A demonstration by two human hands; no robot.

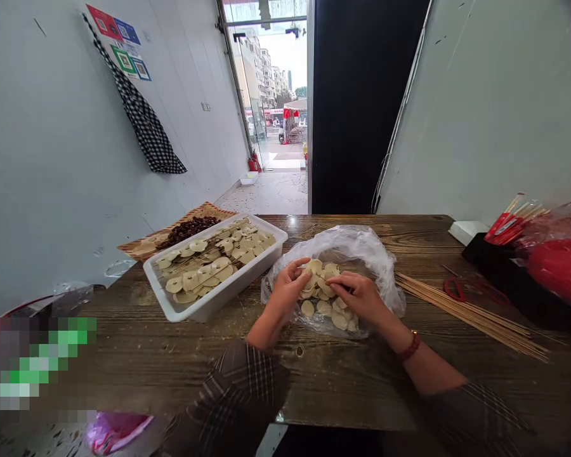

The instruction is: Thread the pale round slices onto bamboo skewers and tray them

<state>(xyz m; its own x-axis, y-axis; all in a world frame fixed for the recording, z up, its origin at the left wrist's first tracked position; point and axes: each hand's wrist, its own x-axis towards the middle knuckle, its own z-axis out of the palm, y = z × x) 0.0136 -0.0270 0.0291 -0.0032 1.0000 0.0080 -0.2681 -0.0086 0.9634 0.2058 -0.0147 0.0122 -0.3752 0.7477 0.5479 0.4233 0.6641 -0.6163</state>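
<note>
A crumpled clear plastic bag [385,266] lies open on the dark wooden table, with pale round slices [340,315] heaped in it. Over the heap, my left hand [288,285] is closed with its fingertips on a pale slice at the bag's left side. My right hand [360,296] pinches at the slices from the right, its thumb and forefinger together; what lies between them is too small to make out. Left of the bag, a white tray [214,304] holds many slices threaded on thin sticks.
Dark red dried pieces lie on brown paper [147,246] behind the tray. Right of the bag are a bundle of bamboo sticks [471,311], red-handled scissors [453,289] and a black box [499,254] with wrapped sticks. Beyond the table stands a glass door [252,95].
</note>
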